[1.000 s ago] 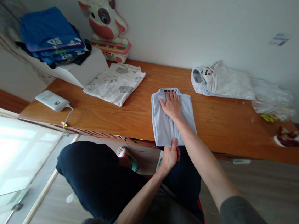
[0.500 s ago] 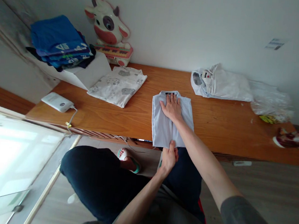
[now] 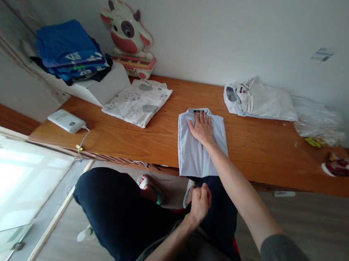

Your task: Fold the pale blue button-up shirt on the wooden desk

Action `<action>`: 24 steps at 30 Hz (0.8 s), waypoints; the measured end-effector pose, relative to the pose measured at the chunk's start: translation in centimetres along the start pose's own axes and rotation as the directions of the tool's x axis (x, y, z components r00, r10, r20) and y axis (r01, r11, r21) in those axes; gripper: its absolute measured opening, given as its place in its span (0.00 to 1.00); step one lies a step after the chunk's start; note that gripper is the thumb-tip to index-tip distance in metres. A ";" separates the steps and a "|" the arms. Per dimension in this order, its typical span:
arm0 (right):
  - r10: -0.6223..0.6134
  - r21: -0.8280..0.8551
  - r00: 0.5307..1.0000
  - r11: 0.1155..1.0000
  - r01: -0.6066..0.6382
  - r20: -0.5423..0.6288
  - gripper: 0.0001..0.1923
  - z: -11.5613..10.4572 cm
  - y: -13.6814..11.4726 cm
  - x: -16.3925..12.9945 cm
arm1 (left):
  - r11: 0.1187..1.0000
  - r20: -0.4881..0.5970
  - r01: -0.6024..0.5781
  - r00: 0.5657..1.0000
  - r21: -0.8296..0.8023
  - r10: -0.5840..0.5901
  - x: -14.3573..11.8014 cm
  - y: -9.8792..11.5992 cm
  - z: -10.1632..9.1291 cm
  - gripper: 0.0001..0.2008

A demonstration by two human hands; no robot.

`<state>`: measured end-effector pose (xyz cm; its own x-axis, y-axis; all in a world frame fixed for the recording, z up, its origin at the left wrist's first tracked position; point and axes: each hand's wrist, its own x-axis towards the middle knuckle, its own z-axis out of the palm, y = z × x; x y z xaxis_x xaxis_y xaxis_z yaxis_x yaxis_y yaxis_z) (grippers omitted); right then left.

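- The pale blue shirt [image 3: 199,149] lies on the wooden table [image 3: 262,150] as a narrow folded rectangle, collar end toward the wall, near end hanging a little over the table's front edge.
- The right hand [image 3: 202,128] rests flat on the upper part of that shirt, just below the collar label, fingers straight, slightly spread and pressed on the cloth, gripping nothing.
- The left hand [image 3: 201,199] is below the table edge, over the lap, just clear of the shirt's near hem; its fingers are curled loosely together. Whether a bit of fabric is pinched inside them I cannot tell.
- As a judgement: the lengthwise folds look done, since both sides are tucked in and the edges run fairly straight. The crosswise fold, bringing the hem up toward the collar, is not yet made.
- A folded white printed cloth [image 3: 138,101] lies to the left on the table, well apart from the shirt, and looks finished.
- A folded white shirt [image 3: 260,101] sits near the wall to the right, with a crumpled clear plastic bag [image 3: 319,118] just beside it.
- A stack of blue clothes [image 3: 70,51] rests on a white box at the far left, near a cow-shaped toy [image 3: 128,32].
- A white power bank [image 3: 66,120] with its cable lies at the table's left corner.
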<state>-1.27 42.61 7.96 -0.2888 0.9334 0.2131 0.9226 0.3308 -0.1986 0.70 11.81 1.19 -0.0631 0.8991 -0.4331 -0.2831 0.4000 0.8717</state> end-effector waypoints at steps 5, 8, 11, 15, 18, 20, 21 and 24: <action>-0.005 -0.005 1.000 1.000 0.005 0.003 0.44 0.1 0.1 0.0 | 0.997 0.024 -0.004 1.000 0.074 0.003 -1.9 -2.9 -1.8 0.43; 0.001 0.012 1.000 1.000 -0.001 0.014 0.44 -0.3 -0.1 -0.1 | 0.998 -0.029 -0.033 0.999 0.052 0.035 -1.0 -1.4 -3.0 0.40; 0.000 0.031 0.999 1.000 -0.001 0.033 0.45 -0.7 -0.3 -0.2 | 0.996 -0.011 -0.085 0.996 0.031 0.085 1.1 1.4 -2.9 0.36; -0.001 0.030 0.999 1.000 0.000 0.032 0.45 -0.8 -0.3 -0.2 | 0.998 -0.010 -0.065 0.998 -0.011 0.065 3.7 3.7 -0.9 0.35; 0.008 0.021 1.000 1.000 -0.009 0.016 0.45 -0.5 -0.2 -0.1 | 0.998 -0.063 -0.038 0.997 -0.041 0.035 4.3 3.9 0.2 0.36; 0.007 0.014 1.000 1.000 -0.007 0.003 0.45 -0.3 -0.1 -0.1 | 0.999 -0.060 -0.037 0.998 -0.033 0.035 4.1 3.9 0.3 0.35; 0.004 0.010 1.000 1.000 -0.004 -0.004 0.45 -0.2 -0.1 -0.1 | 0.999 -0.056 -0.044 0.998 -0.029 0.043 3.8 4.0 0.3 0.35; 0.002 0.002 1.000 1.000 -0.002 -0.011 0.46 -0.2 -0.1 -0.1 | 0.998 -0.051 -0.067 0.996 -0.006 0.067 3.1 4.6 0.0 0.35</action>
<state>-1.31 42.41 8.19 -0.2838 0.9324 0.2237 0.9226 0.3291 -0.2013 -0.80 16.40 3.87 -0.1308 0.9135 -0.3852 -0.2840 0.3377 0.8974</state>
